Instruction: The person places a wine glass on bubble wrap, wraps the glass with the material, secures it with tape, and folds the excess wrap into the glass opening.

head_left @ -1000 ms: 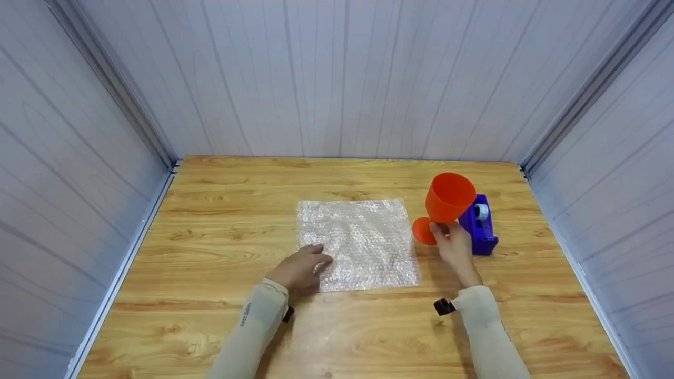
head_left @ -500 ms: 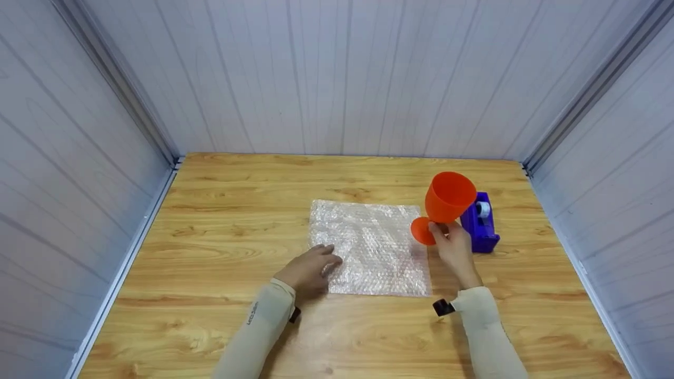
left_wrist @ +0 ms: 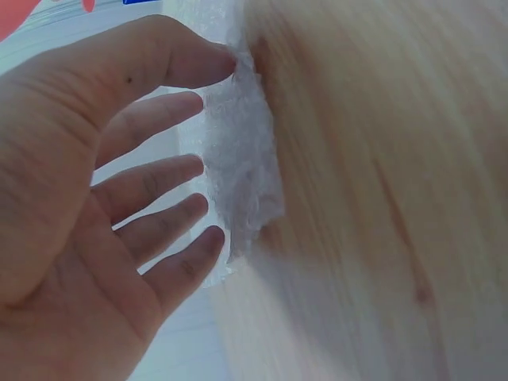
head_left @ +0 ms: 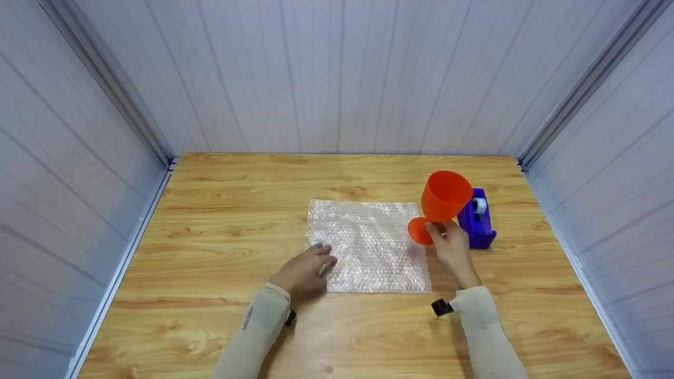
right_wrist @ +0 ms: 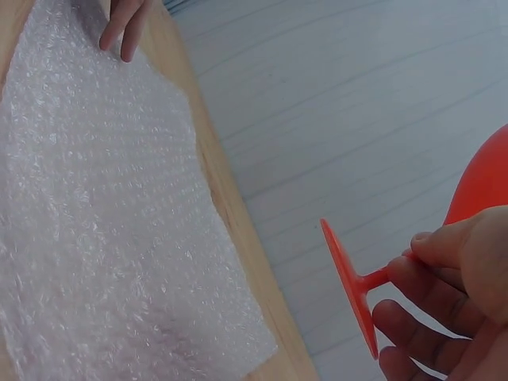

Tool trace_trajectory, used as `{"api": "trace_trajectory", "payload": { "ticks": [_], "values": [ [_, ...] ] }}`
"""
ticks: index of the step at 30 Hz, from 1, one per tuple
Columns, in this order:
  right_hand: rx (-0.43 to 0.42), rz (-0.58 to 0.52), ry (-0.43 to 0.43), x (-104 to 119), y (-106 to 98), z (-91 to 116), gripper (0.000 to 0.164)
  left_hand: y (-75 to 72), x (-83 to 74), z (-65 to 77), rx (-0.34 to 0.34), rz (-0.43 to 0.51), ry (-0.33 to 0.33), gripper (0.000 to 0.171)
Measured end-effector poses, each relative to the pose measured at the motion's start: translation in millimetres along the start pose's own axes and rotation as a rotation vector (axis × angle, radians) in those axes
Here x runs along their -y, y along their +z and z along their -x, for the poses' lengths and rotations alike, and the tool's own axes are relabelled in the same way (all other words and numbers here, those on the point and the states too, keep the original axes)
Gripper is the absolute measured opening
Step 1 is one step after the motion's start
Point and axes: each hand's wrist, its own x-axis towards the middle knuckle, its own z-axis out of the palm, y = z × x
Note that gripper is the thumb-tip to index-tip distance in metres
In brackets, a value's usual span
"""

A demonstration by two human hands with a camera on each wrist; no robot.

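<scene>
An orange-red goblet (head_left: pixel 443 204) tilts above the wooden table (head_left: pixel 226 200), its stem (right_wrist: pixel 377 278) pinched in your right hand (head_left: pixel 454 250), fingers bent round it, at two o'clock from the bubble wrap (head_left: pixel 374 252). Lifting looks done; the wrap lies flat, not yet folded. At its eight o'clock side, your left hand (head_left: pixel 304 268) is loose, fingers parted, holding nothing; contact is unclear. At the goblet's four o'clock, the blue tape dispenser (head_left: pixel 479 231) looks untouched.

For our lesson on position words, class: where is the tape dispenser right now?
In the head view, the tape dispenser sits on the right side of the wooden table, just right of the red-orange goblet and the right hand.
</scene>
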Motion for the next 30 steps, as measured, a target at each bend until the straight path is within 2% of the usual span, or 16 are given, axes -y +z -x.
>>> {"api": "trace_trajectory", "payload": {
  "ticks": [8,11,16,20,24,27,30],
  "values": [
    [0.007,-0.002,-0.003,6,1,-1,0.018,-0.6,1.0,2.9,-0.039,0.034,0.070,0.045],
    [0.004,-0.008,-0.033,7,2,-2,0.016,-0.6,2.0,5.0,-0.064,0.041,0.094,0.042],
    [0.004,-0.016,-0.082,8,4,-3,0.013,2.7,4.9,9.3,-0.141,0.058,0.087,0.032],
    [0.018,-0.036,-0.082,10,6,-1,0.012,6.2,6.6,14.2,-0.264,0.097,0.012,0.029],
    [0.033,-0.041,-0.084,13,7,0,0.012,8.9,8.0,18.8,-0.387,0.080,-0.107,0.027],
    [0.038,-0.028,-0.069,15,8,1,0.012,9.0,8.6,21.3,-0.427,0.059,-0.193,0.028],
    [0.047,-0.017,-0.040,19,9,2,0.012,8.7,8.1,23.4,-0.432,0.071,-0.268,0.030]
  ]
}}
